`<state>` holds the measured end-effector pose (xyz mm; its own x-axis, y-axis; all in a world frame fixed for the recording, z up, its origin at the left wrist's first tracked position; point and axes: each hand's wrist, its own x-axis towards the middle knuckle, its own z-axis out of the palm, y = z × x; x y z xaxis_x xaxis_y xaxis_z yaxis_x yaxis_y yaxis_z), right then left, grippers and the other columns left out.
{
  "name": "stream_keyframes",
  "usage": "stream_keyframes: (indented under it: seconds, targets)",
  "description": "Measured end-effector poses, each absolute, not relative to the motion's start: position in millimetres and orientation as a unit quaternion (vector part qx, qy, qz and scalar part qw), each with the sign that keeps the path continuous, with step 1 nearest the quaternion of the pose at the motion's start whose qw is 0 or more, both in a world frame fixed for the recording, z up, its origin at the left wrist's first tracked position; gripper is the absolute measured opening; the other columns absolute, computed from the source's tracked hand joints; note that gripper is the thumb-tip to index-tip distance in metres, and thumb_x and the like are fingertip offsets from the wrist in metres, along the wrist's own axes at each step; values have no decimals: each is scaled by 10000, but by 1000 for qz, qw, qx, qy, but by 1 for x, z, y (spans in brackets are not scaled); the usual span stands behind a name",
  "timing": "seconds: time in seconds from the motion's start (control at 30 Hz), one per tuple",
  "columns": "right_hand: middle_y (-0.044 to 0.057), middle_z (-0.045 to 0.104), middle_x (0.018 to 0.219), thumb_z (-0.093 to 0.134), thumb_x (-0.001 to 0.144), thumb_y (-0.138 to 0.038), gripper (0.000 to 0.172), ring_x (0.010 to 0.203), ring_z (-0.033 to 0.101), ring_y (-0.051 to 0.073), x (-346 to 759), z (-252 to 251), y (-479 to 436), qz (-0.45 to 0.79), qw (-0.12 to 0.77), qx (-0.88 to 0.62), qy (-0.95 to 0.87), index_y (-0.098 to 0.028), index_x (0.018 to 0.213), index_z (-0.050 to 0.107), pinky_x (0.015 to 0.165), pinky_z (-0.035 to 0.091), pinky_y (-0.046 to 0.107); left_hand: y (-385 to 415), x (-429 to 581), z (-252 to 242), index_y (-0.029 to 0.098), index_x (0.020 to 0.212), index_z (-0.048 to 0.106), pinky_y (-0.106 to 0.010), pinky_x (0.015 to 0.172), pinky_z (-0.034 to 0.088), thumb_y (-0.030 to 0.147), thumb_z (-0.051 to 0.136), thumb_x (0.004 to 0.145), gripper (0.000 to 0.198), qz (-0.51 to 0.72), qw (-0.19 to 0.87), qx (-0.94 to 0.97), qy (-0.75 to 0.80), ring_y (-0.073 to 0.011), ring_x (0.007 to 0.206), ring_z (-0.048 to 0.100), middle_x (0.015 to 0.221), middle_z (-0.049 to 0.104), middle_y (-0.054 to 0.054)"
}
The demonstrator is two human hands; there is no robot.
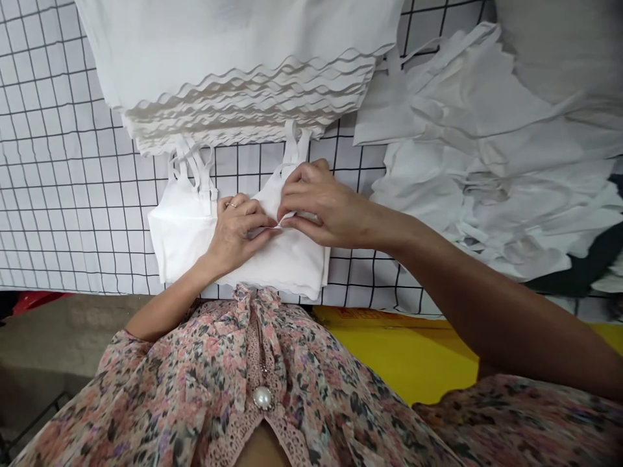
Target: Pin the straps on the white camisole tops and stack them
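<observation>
White strappy top point(187, 224) under left hand point(237, 232) and right hand point(324, 204), pinched at centre.

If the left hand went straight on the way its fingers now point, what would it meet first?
Probably the pinched fold of the white strappy top, right at the fingertips of the left hand. The right hand lies just beyond, though depth is hard to judge from this view.

My worktop point(73, 194) is white with a black grid; past its near edge lie a yellow sheet point(399, 353) and grey concrete floor point(58, 337).
</observation>
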<state>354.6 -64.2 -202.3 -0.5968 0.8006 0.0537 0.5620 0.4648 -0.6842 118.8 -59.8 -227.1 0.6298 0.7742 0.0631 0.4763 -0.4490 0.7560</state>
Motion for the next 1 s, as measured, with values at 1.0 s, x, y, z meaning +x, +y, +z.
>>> stream_keyframes:
  seconds: [1.0]
  targets:
    - [14, 748, 822, 631, 931, -292, 210, 817, 701, 229, 354, -185, 5, 184, 358, -546, -735, -315, 928, 840, 838, 613, 487, -53, 117, -233, 225, 816, 762, -418, 941, 343, 396, 808, 946, 220, 169, 379, 824, 386, -228, 949, 603, 878, 759, -11]
